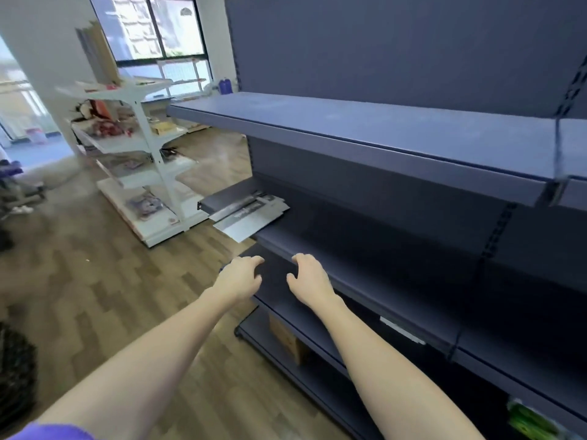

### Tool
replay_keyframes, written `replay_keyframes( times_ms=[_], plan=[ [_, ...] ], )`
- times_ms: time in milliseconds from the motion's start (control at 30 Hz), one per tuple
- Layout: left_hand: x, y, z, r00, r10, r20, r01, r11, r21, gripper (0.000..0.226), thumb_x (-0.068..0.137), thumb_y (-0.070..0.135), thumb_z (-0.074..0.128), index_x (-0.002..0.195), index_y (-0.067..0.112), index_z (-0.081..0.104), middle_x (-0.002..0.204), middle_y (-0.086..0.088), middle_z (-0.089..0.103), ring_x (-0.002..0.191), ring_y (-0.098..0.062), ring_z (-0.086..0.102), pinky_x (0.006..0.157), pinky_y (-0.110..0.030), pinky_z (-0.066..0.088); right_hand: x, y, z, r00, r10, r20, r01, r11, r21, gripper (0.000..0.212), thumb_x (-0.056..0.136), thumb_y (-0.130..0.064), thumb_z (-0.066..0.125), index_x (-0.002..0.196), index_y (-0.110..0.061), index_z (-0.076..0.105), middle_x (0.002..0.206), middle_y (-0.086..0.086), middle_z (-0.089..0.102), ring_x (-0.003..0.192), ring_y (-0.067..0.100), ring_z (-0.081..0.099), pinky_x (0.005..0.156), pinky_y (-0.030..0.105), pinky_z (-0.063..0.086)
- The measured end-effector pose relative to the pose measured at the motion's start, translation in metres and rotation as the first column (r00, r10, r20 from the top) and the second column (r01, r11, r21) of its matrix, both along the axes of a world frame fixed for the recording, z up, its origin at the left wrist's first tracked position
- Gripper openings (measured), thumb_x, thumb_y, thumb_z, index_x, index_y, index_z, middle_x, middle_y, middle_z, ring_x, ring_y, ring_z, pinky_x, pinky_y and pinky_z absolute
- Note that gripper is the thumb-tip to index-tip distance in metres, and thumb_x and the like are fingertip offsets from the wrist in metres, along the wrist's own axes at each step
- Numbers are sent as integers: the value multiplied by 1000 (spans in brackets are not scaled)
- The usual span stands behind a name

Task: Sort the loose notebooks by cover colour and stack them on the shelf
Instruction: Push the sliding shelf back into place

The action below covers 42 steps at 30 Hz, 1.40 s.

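Several loose notebooks (251,215) with grey and silver covers lie fanned on the left end of a dark blue shelf unit (365,147), overhanging the front edge of their shelf. Lower and nearer, my left hand (239,277) and my right hand (309,279) reach side by side over the left end of a lower dark shelf (365,289). Their fingers are loosely curled and no notebook shows in either hand. I cannot tell whether they touch the dark surface between them.
A cardboard box (289,341) stands on the bottom shelf below my hands. A green packet (527,420) lies at the lower right. A white rack (143,185) with mixed goods stands to the left on the wooden floor (95,281).
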<state>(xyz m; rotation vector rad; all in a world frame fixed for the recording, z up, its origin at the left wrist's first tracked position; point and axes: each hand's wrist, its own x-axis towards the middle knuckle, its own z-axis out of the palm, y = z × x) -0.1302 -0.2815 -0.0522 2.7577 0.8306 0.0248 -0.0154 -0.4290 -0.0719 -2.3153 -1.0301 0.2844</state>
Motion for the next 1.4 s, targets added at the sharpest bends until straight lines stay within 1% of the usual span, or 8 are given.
replay_keyframes(
  times_ms=[133,300,567,733,900,1067,1267,1400],
  plan=[
    [20,69,4,999,23,36,-24,998,53,47,96,22,47,142,18,49,137,-7,58,125,-27,52,96,-39,49,28,74,-1,999,44,31,-44,999,-19,42,98,-22,51,139,-12,46,138,8,49,127,27,46,103,39,41],
    [43,135,1,998,28,50,-31,997,74,34,95,19,44,123,4,57,106,-11,65,105,-30,55,84,-42,51,47,137,-3,999,28,28,-26,997,-69,39,96,-21,52,133,-10,50,134,11,51,124,30,48,103,41,41],
    [103,248,-24,994,-99,38,93,987,128,29,100,31,43,114,10,57,120,-11,59,115,-35,51,95,-41,42,61,232,-23,995,-92,24,94,992,-81,41,100,-30,48,137,-13,52,142,10,49,128,32,46,104,41,40],
    [142,294,-27,984,-172,-50,177,977,118,52,101,42,43,140,8,43,143,-18,44,130,-38,38,103,-45,39,63,268,-29,979,-204,14,203,960,-195,47,102,-40,41,143,-18,47,146,8,45,131,30,42,106,38,37],
    [163,317,-41,968,-195,-160,200,980,20,69,98,57,32,154,16,26,160,-27,15,148,-44,9,120,-50,10,60,290,-33,941,-337,25,335,922,-196,49,103,-38,42,145,-14,44,152,8,37,134,30,41,110,38,35],
    [166,323,-38,966,-244,-91,245,970,0,65,90,58,49,144,22,42,145,-20,36,132,-41,33,107,-47,29,58,300,-31,890,-455,12,448,870,-205,45,103,-39,43,137,-10,50,145,11,41,128,31,44,105,37,37],
    [172,322,-33,972,-213,-95,203,973,-106,87,76,72,63,146,26,40,153,-24,28,137,-43,27,112,-47,26,54,297,-32,860,-509,30,501,833,-233,45,101,-38,46,138,-12,48,145,11,41,128,32,45,105,38,38],
    [173,318,-31,972,-220,-83,209,970,-125,83,78,66,64,144,22,41,146,-22,39,133,-41,34,108,-46,29,53,301,-30,853,-522,13,508,823,-253,48,101,-36,46,142,-11,45,148,12,40,128,33,46,106,38,39]
  ],
)
